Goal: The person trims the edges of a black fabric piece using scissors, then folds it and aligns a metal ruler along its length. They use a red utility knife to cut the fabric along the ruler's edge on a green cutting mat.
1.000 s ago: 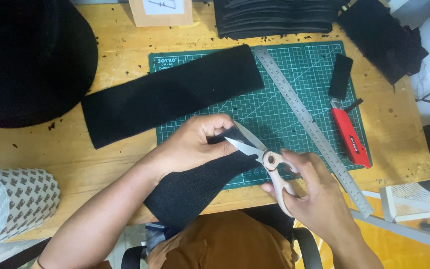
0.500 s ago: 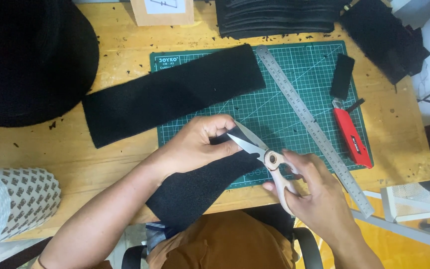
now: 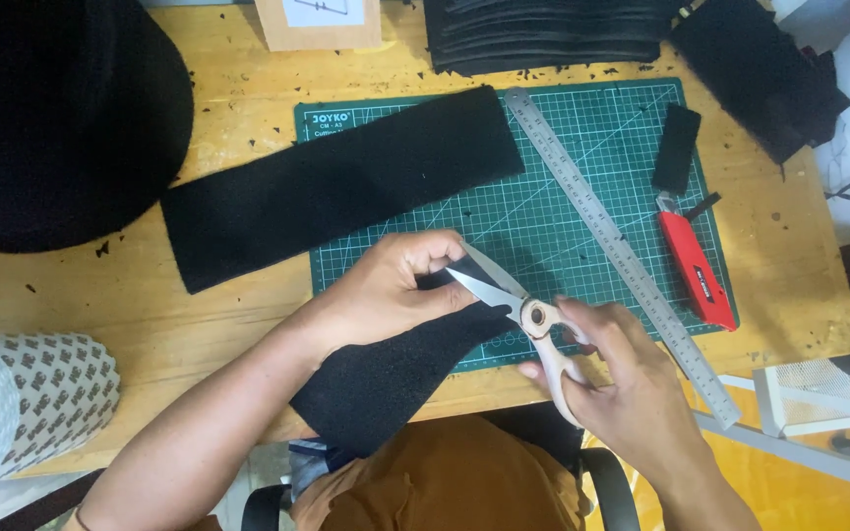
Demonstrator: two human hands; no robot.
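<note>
My left hand (image 3: 395, 288) pinches the upper end of a black felt strip (image 3: 386, 374) that hangs over the table's front edge toward my lap. My right hand (image 3: 622, 383) grips white-handled scissors (image 3: 523, 310), whose open blades point up-left and straddle the felt right beside my left fingers. A second, longer black felt strip (image 3: 336, 187) lies flat across the green cutting mat (image 3: 582, 226) and the wooden table, above my hands.
A steel ruler (image 3: 622, 256) lies diagonally on the mat. A red utility knife (image 3: 698, 270) and a small black piece (image 3: 678, 147) sit at its right. Black felt stacks (image 3: 543, 29) are at the back, a large black mass (image 3: 51, 118) at left, a tape roll (image 3: 22, 403) at lower left.
The view has shifted slightly. My hands, the scissors and the felt strip stay in nearly the same pose, with the blades still apart on the felt.
</note>
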